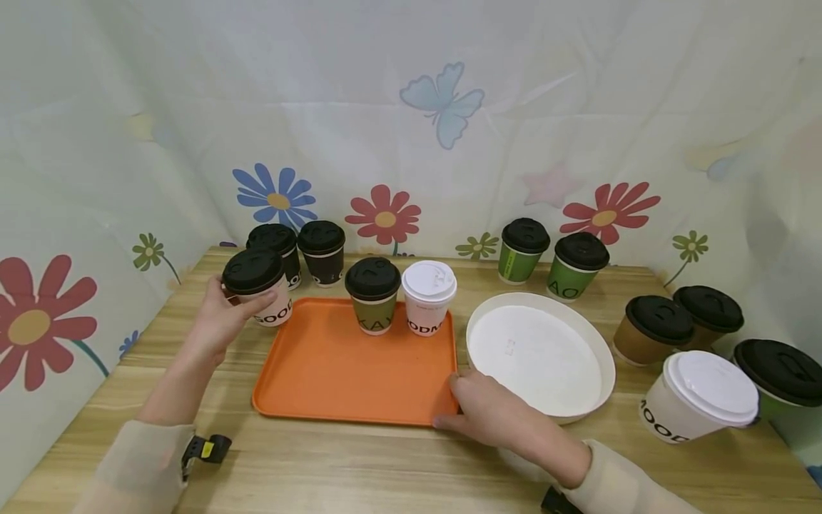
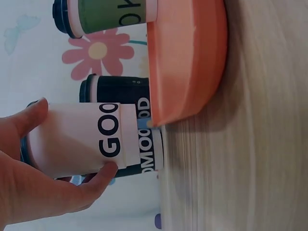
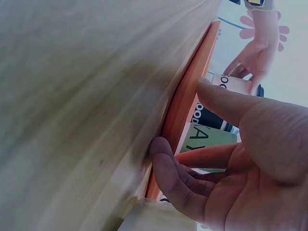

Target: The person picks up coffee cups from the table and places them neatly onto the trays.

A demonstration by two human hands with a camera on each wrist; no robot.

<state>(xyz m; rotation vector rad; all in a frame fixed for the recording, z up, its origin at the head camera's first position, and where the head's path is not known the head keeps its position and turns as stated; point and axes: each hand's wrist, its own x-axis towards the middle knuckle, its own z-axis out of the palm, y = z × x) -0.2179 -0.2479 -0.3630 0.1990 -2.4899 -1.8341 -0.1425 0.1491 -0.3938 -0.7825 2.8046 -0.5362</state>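
My left hand (image 1: 215, 320) grips a pale paper coffee cup (image 1: 277, 305) with a black lid, beside the tray's left rim. In the left wrist view the cup (image 2: 77, 137) is a little above the table, thumb and fingers round its sides. At the front right corner of the orange tray (image 1: 359, 378), my right hand (image 1: 497, 417) holds the rim. Its thumb (image 3: 224, 101) lies along the tray's edge in the right wrist view, with the fingers curled near the side. On the tray's back part stand a green cup (image 1: 374, 313) with a black lid and a white-lidded cup (image 1: 427, 303).
Two black cups (image 1: 322, 260) stand behind the tray's left side. Right of the tray lies a round white container (image 1: 542, 357). Two green cups (image 1: 520, 253) stand behind it. Brown cups (image 1: 648, 332), a large white cup (image 1: 690, 400) and another green cup (image 1: 783, 371) crowd the right edge.
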